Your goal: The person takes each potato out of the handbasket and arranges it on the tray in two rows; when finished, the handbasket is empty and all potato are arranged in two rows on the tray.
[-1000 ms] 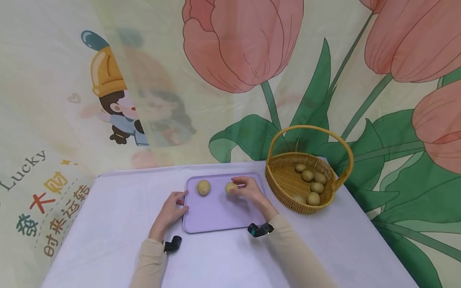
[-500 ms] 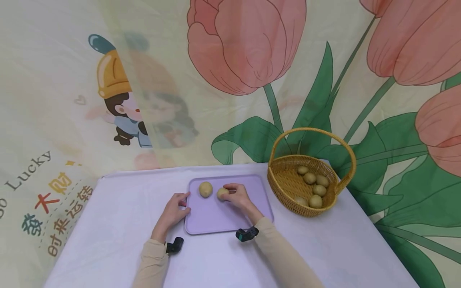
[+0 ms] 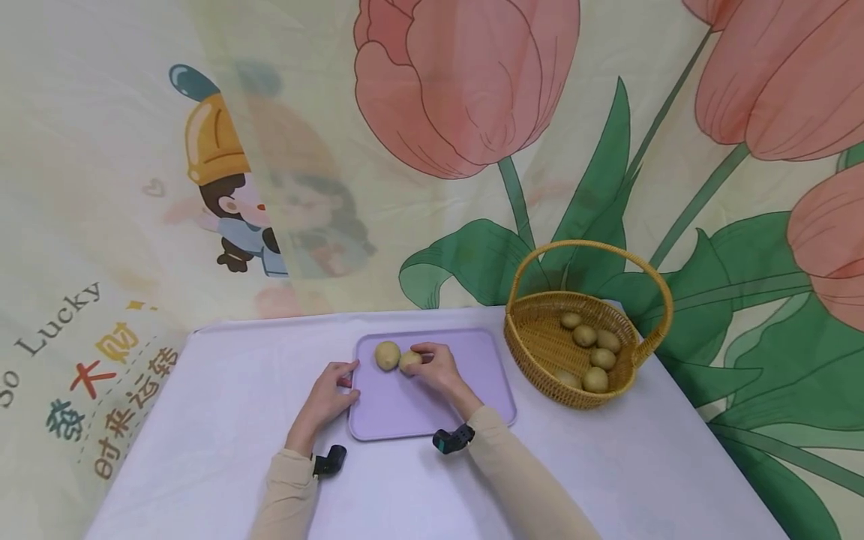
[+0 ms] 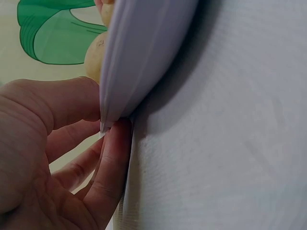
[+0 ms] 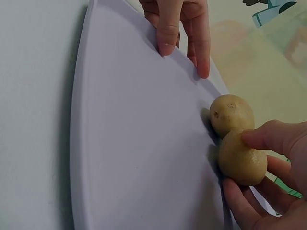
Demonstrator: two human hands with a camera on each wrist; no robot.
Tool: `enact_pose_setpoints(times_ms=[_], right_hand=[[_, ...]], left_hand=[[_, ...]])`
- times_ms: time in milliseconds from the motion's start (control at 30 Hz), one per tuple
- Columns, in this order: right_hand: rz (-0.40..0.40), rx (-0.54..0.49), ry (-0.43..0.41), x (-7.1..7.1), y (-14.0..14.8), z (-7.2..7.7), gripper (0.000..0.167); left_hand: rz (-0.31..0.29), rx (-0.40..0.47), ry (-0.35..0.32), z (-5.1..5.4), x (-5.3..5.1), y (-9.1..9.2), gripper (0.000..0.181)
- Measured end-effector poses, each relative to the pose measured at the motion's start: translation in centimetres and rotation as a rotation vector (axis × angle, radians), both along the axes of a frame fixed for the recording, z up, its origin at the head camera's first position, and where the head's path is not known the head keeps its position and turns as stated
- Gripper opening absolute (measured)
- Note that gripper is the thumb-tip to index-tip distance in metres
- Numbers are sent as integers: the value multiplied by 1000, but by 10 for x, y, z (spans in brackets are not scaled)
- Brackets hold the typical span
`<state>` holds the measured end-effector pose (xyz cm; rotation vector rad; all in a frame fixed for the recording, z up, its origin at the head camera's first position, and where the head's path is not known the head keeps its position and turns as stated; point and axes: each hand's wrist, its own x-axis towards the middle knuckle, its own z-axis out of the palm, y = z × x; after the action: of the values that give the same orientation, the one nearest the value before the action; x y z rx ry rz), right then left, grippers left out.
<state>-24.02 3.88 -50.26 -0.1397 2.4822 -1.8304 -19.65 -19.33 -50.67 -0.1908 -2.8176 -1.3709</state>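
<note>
Right hand (image 3: 439, 369): we have thumb and fingers clamped on a potato (image 3: 409, 364), toward the far left of the tray (image 3: 391, 409). It's right beside a second potato (image 3: 388, 355); right wrist view looks like contact. Can't tell if the tray bears its weight. Left hand (image 3: 325, 397): we're pinching the tray's left rim, one digit over, a finger tucked under.

Step in hand looks like a set-down. We'd lower until the tray takes the load, then spread the grip slowly; round thing, likely rolls if dropped early. Go easy sideways so we don't shove its neighbour. Left hand should only steady the rim, no lift.

Further out: basket (image 3: 543, 337) just right of the tray, six more potatoes (image 3: 603, 359) visible inside, one partly hidden by the near wall. White cloth (image 3: 223, 390) under it all.

Text: backdrop (image 3: 459, 90) lettering (image 3: 116, 341) reads "So Lucky", 發大财, 时来运转. We can't read any brand on the black wrist units (image 3: 331, 461).
</note>
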Motion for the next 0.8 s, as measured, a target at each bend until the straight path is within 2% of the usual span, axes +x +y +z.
enact_pose_setpoints(times_ms=[267,567,800], right_hand=[[-51,-4,-4,-3,-2,1,42],[-82,-5,55,-6,-1,0,40],[-87,-5,15,-6,1,3,41]], left_hand=[[4,10,19,-1,0,-1,59],[-3,8,18,-2,-2,1,59],[5,-2,8,-3,0,0,59]])
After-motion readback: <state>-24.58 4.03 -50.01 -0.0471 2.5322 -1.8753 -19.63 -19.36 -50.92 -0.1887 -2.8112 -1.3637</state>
